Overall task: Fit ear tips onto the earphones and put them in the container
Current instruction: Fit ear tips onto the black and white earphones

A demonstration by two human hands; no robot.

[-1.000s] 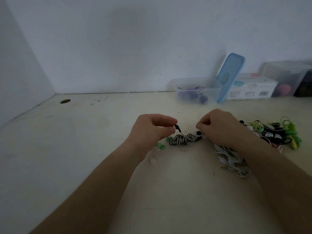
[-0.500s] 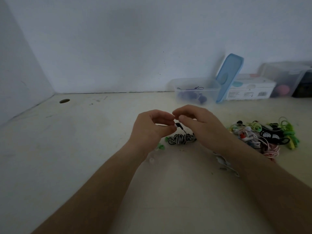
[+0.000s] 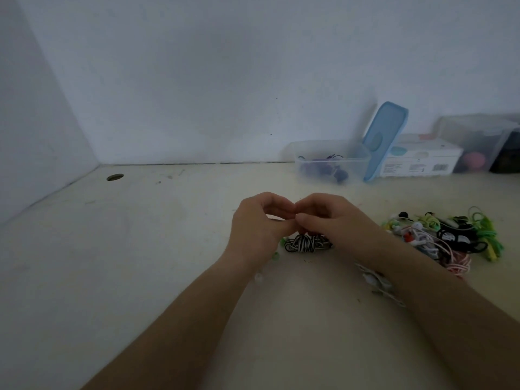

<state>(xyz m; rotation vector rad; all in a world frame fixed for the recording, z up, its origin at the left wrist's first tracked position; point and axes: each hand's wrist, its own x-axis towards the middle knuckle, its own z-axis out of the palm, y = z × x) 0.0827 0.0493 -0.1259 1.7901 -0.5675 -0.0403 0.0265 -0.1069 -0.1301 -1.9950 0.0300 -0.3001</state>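
Pale, bare walls meet in a corner at the far left, and under them runs a cream table (image 3: 146,249), scuffed and speckled, with a small round hole (image 3: 115,177) near its far-left corner. Along the far edge, right of the middle, stands a clear container (image 3: 309,149) with some purple and dark earphones lying in its bottom. Its blue lid (image 3: 384,139) leans upright against its right side. Just beyond the lid sits a white printed box (image 3: 422,161), and further right another clear tub (image 3: 478,139), blurred, with something pink inside. Near the right edge lies a loose pile of earphones (image 3: 450,235), green, black, white and pink cords all tangled together. Toward the middle of the table the person's left hand (image 3: 261,223) and right hand (image 3: 334,218) come together, fingers curled and fingertips touching, just above a wound bundle of black-and-white striped earphones (image 3: 305,244) resting on the surface. A dark strand rises from that bundle into the spot where the fingers meet, so both hands look pinched on its free end. Whatever small piece sits between the fingertips is hidden. Beside the left wrist lie a couple of green ear tips (image 3: 277,256) and a clear ear tip (image 3: 258,277) a little nearer the front edge. A white set of earphones (image 3: 374,280) lies partly under the right forearm.
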